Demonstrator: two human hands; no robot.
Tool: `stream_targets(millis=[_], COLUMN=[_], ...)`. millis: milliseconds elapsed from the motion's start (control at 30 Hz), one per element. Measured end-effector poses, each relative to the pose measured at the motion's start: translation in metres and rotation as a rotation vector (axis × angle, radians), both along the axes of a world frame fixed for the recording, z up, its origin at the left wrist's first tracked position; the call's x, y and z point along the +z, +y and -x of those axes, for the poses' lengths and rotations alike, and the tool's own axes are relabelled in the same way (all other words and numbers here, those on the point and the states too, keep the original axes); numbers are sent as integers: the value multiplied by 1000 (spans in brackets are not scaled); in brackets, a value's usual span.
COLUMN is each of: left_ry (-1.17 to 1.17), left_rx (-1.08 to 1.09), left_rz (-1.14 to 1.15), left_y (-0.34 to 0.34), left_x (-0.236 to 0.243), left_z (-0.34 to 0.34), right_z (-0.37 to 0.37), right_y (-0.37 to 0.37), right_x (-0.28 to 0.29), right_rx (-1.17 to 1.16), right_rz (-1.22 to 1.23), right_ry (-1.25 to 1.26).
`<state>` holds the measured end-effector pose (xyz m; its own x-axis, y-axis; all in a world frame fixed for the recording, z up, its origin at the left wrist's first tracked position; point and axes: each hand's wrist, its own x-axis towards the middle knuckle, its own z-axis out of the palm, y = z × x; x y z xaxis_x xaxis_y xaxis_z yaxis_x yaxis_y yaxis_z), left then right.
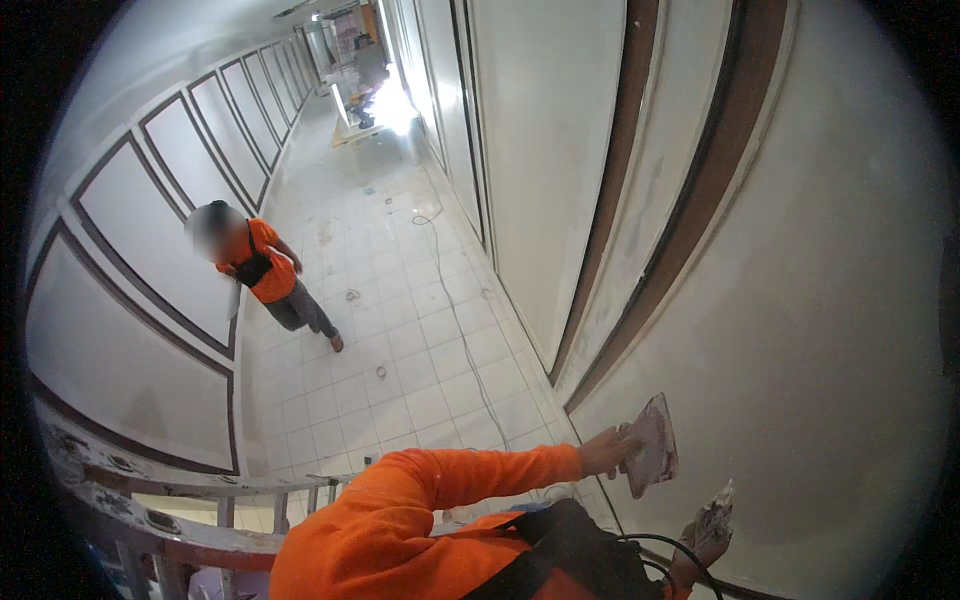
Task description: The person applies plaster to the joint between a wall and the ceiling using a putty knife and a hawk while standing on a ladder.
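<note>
My left hand (606, 453), at the end of an orange sleeve, grips a flat, pinkish-grey plate (654, 447) smeared with white, like a plasterer's spreading blade. The plate is tilted close to the pale wall panel (800, 330) on the right; whether it touches cannot be told. Lower and farther right, my right hand (706, 552) is closed round a ragged-edged, white-crusted tool (717, 508), whose exact kind is unclear. Black cables loop in front of that forearm and partly hide it.
A splattered metal ladder (190, 535) stands at the lower left. Below, a cable (455, 325) runs along the white tiled floor (400, 350). One person in an orange shirt (262, 262) is on the corridor's left side. Brown strips (690, 250) divide the right wall; a bright lamp (392, 108) glares far ahead.
</note>
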<state>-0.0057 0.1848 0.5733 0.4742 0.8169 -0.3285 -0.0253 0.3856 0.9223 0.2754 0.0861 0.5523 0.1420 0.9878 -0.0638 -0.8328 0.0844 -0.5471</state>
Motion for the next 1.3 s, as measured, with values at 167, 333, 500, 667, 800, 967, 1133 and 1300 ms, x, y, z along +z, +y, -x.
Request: stream_targets(millis=[167,333,500,667,800,967,1133,1300], left_ry=[30,115,63,126,124,187,103,-212], left_rx=[115,344,192,127,-89,-136,-146,-65], left_rz=[-63,-150,-125,-247,-303,-537,-460,-465], left_y=[19,26,16,11,2,-36,-36,-32], left_x=[13,64,53,25,16,70,50,14], left_z=[10,4,-12,-39,-52,-74,-92,-132], right_z=[23,29,40,5,12,18,38,17], right_y=[46,54,39,39,27,24,3,-14], right_x=[53,58,71,22,40,50,80,84], right_rx=[-89,-110,8,-38,27,-123,-129,-143], right_rz=[-62,-1,92,207,-18,242,126,91], right_ry=[-123,-297,-127,-42,-252,-216,-386,-281])
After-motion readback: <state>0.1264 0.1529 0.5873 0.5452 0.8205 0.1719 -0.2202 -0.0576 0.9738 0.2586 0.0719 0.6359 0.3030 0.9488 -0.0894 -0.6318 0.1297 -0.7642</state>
